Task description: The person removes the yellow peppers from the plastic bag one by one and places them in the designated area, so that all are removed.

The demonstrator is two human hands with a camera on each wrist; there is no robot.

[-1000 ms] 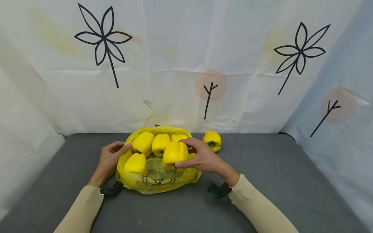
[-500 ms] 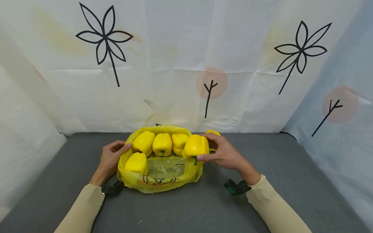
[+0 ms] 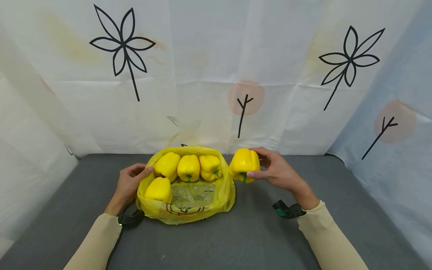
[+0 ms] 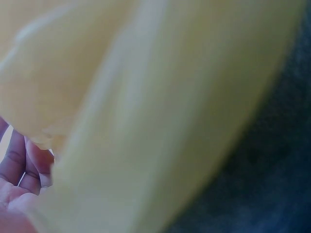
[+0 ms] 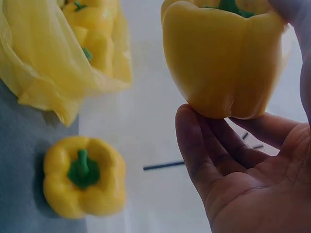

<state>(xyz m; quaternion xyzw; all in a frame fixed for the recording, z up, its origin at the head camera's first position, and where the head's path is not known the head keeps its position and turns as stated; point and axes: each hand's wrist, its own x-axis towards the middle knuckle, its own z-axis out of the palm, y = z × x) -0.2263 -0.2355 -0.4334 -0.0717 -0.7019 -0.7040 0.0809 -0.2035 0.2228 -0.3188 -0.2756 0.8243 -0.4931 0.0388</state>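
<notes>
Near the tabletop's [image 3: 216, 243] far edge, your right hand [image 3: 281, 172] pinches one pepper [image 3: 243, 163] between its fingers [image 5: 193, 145] — just beside the yellow bag [image 3: 189, 216]. Your left hand [image 3: 128, 183] pinches the bag's rim — four peppers [image 3: 188, 167] inside.

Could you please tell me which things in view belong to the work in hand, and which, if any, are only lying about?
In the work:
bag, held by the left hand
four peppers inside
pepper in the right hand
loose pepper outside the bag

Only surroundings:
table
cloth
wrist straps
</notes>
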